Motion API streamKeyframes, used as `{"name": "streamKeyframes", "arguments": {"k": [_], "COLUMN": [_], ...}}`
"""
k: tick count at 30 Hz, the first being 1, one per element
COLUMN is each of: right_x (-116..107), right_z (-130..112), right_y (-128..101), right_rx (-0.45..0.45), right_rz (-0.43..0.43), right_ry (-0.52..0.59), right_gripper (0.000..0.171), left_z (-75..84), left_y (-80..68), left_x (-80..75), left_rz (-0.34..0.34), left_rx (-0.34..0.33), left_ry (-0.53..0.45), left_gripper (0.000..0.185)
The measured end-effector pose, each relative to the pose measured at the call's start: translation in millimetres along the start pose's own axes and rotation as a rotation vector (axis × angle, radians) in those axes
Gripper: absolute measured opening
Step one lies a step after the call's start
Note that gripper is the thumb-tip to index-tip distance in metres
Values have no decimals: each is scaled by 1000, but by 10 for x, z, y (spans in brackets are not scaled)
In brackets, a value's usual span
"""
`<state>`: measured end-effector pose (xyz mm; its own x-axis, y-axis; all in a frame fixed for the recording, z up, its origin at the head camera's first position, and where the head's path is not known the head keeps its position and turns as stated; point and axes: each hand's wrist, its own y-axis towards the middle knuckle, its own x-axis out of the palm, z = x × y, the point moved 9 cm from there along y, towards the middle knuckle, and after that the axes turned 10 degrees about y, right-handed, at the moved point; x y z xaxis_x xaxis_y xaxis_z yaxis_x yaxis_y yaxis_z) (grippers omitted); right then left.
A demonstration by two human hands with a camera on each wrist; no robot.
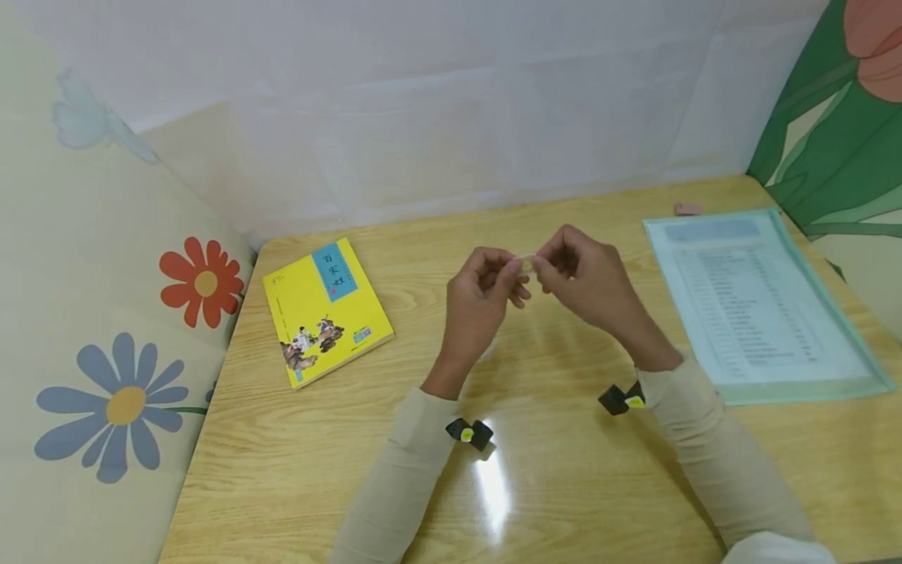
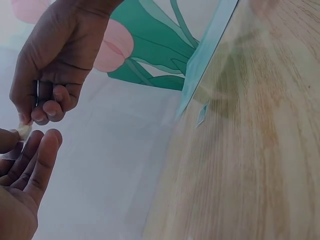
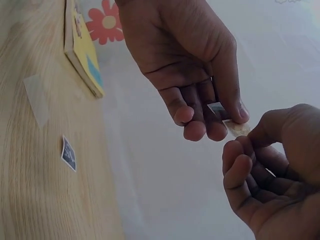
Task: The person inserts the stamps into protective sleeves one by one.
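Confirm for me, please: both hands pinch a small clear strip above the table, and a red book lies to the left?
Not quite: the book is yellow, not red, as the head view shows. The rest holds: the left hand and right hand pinch a small clear strip above the table.

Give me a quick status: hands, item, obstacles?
Left hand and right hand pinching small clear strip above table. Nothing in the way.

Left hand [image 1: 486, 286], right hand [image 1: 581, 274] pinch small clear piece [image 1: 526, 261] above table [image 1: 564, 470].
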<state>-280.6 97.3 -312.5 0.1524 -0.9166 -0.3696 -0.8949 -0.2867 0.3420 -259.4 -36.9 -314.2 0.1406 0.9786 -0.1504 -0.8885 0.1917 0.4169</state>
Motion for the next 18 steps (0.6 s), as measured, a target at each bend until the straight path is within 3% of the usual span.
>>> {"name": "streamKeyframes", "arguments": {"k": [10,18], "right_x": [41,53], "right_z": [23,-12], "right_y": [-6,-8], "right_rx": [24,-20], "right_rz": [-19,-24], "right_ry": [25,38], "right_gripper": [21,17], "left_z": [-18,-21], "left_y": [-1,2], "left_x": [-1,7], "left_rz": [-1,7], "left_rx": [-5,-6], "left_ry": [-19,-42], "left_gripper": [18,17]}}
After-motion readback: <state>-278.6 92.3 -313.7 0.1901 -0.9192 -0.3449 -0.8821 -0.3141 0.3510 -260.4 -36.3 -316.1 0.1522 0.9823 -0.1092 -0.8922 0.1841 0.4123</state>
